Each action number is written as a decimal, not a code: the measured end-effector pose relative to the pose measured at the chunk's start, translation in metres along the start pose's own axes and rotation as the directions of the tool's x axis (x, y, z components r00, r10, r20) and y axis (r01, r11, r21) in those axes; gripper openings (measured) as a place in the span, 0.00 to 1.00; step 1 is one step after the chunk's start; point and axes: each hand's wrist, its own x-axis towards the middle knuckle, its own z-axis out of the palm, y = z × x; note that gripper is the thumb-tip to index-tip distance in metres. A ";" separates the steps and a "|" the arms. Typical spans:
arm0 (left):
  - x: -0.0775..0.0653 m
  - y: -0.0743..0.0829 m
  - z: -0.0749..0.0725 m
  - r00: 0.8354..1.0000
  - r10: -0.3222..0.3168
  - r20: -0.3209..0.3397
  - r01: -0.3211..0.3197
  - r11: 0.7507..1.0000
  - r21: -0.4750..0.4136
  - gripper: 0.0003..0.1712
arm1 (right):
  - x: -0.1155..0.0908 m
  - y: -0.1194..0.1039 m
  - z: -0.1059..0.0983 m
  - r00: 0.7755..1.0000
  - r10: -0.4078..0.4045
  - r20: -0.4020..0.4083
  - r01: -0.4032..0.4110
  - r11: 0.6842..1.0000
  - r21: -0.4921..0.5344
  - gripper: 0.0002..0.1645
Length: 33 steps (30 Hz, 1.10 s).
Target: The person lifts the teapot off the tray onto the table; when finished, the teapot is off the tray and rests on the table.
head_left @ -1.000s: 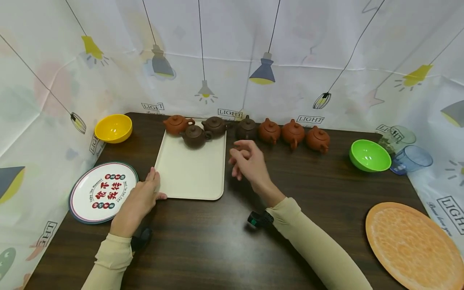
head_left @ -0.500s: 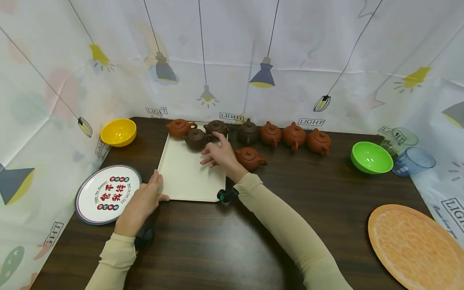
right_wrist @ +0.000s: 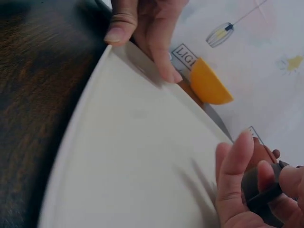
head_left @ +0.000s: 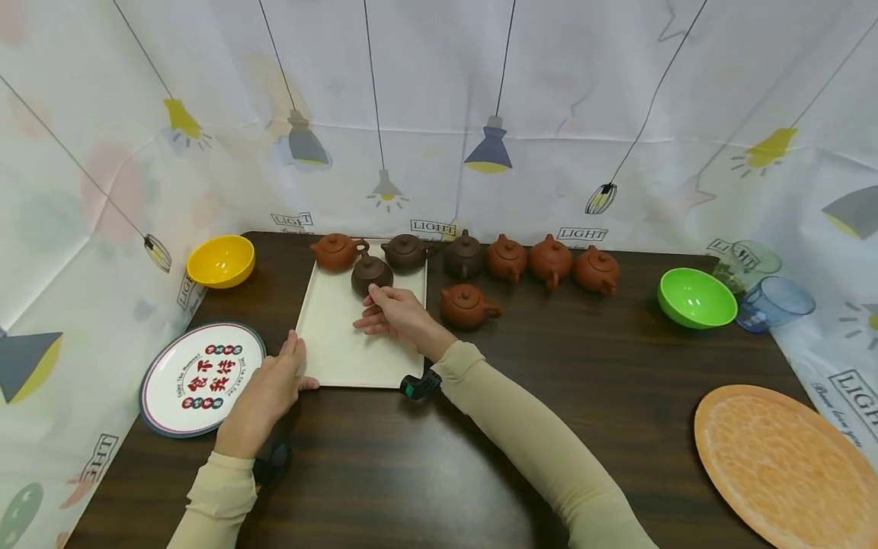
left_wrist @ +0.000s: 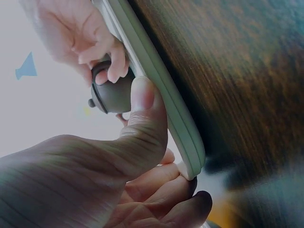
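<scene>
A cream tray [head_left: 332,339] lies on the dark wooden table. At its front left corner my left hand [head_left: 264,393] grips the edge, thumb on the front rim and fingers along the left side. My right hand [head_left: 406,319] reaches over the tray and pinches the handle of a small dark brown teapot [head_left: 370,274]; one finger passes through the handle in the left wrist view. Behind it on the tray sit a reddish-brown teapot [head_left: 334,252] and another dark teapot [head_left: 405,252]. Right of the tray, a lone reddish teapot [head_left: 464,306] stands near my right wrist.
Along the back stand a dark teapot [head_left: 463,257] and three reddish ones, including the rightmost teapot [head_left: 595,270]. A yellow bowl [head_left: 221,261] and white plate [head_left: 199,412] are left. A green bowl [head_left: 696,299], blue cup [head_left: 775,303] and round orange mat [head_left: 782,465] are right.
My right hand has moved left over the tray and taken the dark teapot's handle. That teapot has turned, its handle now facing the front. The lone reddish teapot has come into view.
</scene>
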 end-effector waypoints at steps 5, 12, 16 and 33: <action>0.004 0.001 -0.001 0.999 -0.028 0.028 0.028 1.000 -0.008 0.46 | -0.001 0.002 0.002 0.999 -0.043 -0.032 0.044 0.998 0.039 0.25; 0.001 0.002 0.000 0.999 -0.031 0.032 0.031 1.000 0.004 0.45 | -0.015 0.006 0.001 0.997 -0.070 0.013 0.070 0.997 -0.011 0.22; -0.002 0.001 -0.001 1.000 -0.013 0.004 0.012 1.000 0.012 0.43 | -0.033 0.006 0.000 0.991 -0.094 0.092 0.101 0.992 -0.070 0.21; -0.002 0.001 0.000 1.000 0.004 -0.007 -0.004 1.000 -0.006 0.42 | -0.146 0.017 -0.051 0.959 -0.132 0.251 0.175 0.971 -0.161 0.21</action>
